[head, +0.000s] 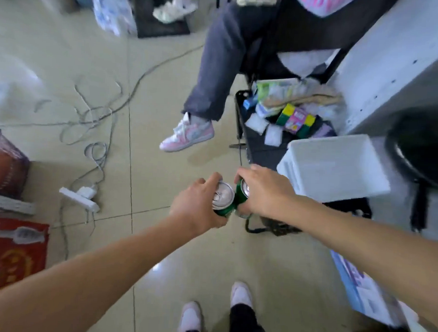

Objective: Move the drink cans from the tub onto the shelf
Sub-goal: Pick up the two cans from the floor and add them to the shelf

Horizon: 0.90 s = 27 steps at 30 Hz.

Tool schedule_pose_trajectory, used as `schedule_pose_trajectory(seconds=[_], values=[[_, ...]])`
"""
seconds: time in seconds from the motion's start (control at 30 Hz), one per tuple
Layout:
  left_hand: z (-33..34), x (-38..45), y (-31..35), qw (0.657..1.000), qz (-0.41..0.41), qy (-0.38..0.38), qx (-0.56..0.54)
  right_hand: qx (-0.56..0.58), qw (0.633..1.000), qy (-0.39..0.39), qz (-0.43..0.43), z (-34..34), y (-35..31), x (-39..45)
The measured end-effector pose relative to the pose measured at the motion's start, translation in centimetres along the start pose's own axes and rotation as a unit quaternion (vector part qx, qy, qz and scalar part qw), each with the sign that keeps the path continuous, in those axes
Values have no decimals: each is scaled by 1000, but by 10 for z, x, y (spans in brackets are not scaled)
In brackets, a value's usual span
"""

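Note:
My left hand [197, 205] grips a green drink can [223, 196] with its silver top facing up. Right beside it, my right hand [263, 190] wraps a second green can [243, 192] that is tilted, its top partly hidden under my fingers. The two cans touch in mid-air above the tiled floor. A white plastic tub [336, 166] stands just to the right of my right hand; its inside is not visible. A white shelf unit [398, 63] rises at the far right.
A seated person's leg and pink shoe [188, 135] hang ahead. A black cart [254, 142] holds packets and boxes. Cables and a white power strip [79, 198] lie on the floor at left. A red carton [13, 252] sits lower left, a black stool [424, 159] at right.

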<state>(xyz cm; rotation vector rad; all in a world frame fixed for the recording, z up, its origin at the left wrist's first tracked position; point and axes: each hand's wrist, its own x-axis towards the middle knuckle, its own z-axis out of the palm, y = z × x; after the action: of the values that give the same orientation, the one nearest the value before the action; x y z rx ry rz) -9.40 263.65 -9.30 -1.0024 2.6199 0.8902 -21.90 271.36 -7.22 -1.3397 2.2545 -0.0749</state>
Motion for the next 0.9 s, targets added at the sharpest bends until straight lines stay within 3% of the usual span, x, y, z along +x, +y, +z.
schedule_pose_trajectory(seconds=[0.2, 0.3, 0.43, 0.57, 0.73, 0.9], values=[[-122, -73, 144, 980, 176, 2, 95, -3, 994, 89, 71, -151, -6, -165], [-166, -108, 221, 941, 302, 26, 148, 25, 980, 153, 122, -195, -2, -250], [-184, -158, 327, 877, 435, -9, 204, 100, 944, 226, 220, -227, 16, -358], [-155, -213, 427, 807, 535, -46, 246, 134, 895, 291, 311, -229, 48, -467], [-71, -283, 537, 709, 638, -103, 282, 133, 835, 320, 428, -207, 97, -597], [19, -336, 623, 647, 689, -144, 292, 180, 767, 331, 519, -174, 159, -694]])
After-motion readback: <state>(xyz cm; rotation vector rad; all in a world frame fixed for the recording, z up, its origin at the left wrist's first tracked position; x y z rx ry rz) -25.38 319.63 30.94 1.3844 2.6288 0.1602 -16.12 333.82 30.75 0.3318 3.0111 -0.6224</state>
